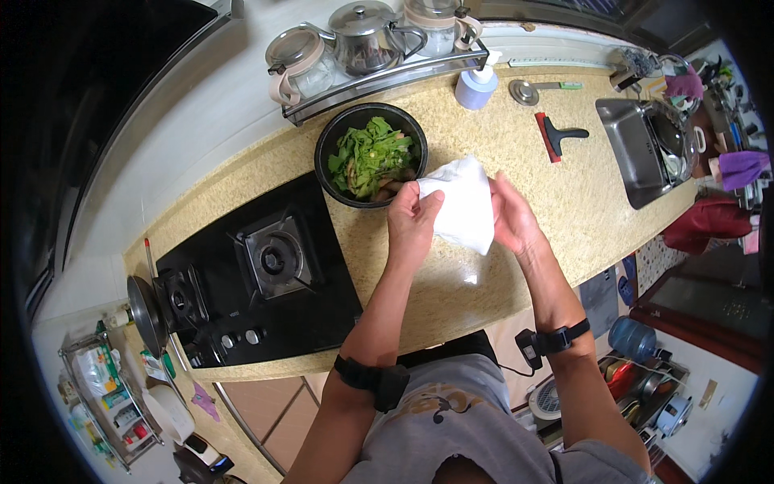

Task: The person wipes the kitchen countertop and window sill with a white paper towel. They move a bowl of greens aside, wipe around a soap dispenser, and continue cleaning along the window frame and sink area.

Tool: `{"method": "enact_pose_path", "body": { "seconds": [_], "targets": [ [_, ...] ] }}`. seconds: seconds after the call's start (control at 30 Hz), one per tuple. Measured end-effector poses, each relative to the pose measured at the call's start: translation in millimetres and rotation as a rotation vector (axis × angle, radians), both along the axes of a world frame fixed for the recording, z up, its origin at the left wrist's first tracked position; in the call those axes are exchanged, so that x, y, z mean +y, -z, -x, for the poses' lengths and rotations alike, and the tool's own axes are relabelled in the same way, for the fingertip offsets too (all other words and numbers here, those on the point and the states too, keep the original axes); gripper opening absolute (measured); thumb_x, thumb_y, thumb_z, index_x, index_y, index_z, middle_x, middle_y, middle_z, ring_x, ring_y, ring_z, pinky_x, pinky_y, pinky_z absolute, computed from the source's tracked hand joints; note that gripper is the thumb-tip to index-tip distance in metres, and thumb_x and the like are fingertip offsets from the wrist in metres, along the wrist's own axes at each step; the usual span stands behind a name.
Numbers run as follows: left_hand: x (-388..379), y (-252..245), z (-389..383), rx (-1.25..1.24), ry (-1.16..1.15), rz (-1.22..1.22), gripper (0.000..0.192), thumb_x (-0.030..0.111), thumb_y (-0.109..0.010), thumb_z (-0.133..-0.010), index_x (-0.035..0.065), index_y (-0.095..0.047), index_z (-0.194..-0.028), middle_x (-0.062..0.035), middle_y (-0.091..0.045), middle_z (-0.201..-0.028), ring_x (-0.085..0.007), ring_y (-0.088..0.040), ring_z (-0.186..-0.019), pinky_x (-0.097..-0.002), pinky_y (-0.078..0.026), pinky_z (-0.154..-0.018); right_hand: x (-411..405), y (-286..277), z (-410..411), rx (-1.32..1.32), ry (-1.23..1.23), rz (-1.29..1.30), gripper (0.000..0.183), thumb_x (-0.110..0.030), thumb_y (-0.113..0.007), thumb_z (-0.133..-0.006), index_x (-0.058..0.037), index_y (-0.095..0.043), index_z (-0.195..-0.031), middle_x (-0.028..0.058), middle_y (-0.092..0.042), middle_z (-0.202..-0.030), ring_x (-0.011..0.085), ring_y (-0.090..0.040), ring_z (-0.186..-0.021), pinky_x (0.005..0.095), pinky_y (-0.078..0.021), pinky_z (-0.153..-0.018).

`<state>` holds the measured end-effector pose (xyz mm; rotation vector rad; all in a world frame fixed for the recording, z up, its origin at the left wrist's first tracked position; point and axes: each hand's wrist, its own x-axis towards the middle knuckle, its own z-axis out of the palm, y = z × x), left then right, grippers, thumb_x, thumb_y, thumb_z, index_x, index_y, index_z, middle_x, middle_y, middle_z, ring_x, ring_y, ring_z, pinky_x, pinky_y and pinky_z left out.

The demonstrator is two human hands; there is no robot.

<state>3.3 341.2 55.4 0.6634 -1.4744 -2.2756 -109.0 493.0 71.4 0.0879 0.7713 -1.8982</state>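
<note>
A folded white cloth or paper towel (462,202) is held up over the counter in front of me. My left hand (413,212) pinches its left side, the thumb lying on top. At its right side, my right hand (513,209) has its fingers partly behind the white sheet; whether they grip it is hidden. Just beyond my left hand stands a round black pot (320,163). Green leafy vegetables (375,148) fill it, with brownish pieces (387,189) along its near side.
Left of the pot sits a black gas hob (227,302), with a frying pan (145,314) at its far end. A rack (387,75) holds a steel teapot (363,42) and glass jars. Rightward lie a red-bladed squeegee (556,136), a pump bottle (476,89) and a sink (632,154).
</note>
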Motion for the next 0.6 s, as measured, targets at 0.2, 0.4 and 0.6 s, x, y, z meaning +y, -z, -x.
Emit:
{"method": "enact_pose_path", "body": {
  "seconds": [0.2, 0.4, 0.6],
  "targets": [
    [29.0, 19.2, 28.7, -0.059, -0.151, -0.023, 0.015, 0.013, -0.065, -0.095, -0.0004, -0.06, -0.1, -0.0017, -0.065, -0.086, -0.0054, -0.056, -0.074, -0.0224, -0.045, -0.065, 19.4, 2.8, 30.2, 0.149, -0.036, -0.119, 0.035, -0.009, -0.061, -0.094, 0.0041, -0.057, -0.127, 0.0147, -0.066, -0.119, 0.0222, -0.066, -0.108, 0.0345, -0.052, -0.096],
    [57.0, 24.3, 103.1, -0.203, -0.276, 0.16, 0.02, 0.019, -0.063, -0.095, -0.0004, -0.063, -0.1, -0.0017, -0.065, -0.088, -0.0057, -0.057, -0.074, -0.0224, -0.046, -0.064, 53.5, 22.4, 110.5, 0.024, -0.032, -0.097, 0.031, -0.011, -0.061, -0.094, 0.0019, -0.059, -0.122, 0.013, -0.067, -0.116, 0.0223, -0.066, -0.105, 0.0379, -0.0517, -0.096],
    [41.7, 37.9, 220.5, -0.247, -0.406, 0.448, 0.048, 0.023, -0.072, -0.086, -0.0031, -0.057, -0.123, -0.0134, -0.067, -0.106, -0.0239, -0.065, -0.097, -0.031, -0.051, -0.084, 85.8, 28.8, 193.0, 0.079, 0.08, -0.077, 0.032, -0.011, -0.058, -0.096, 0.0031, -0.056, -0.125, 0.0138, -0.066, -0.118, 0.0234, -0.065, -0.106, 0.0379, -0.0512, -0.096]
  ]
}}
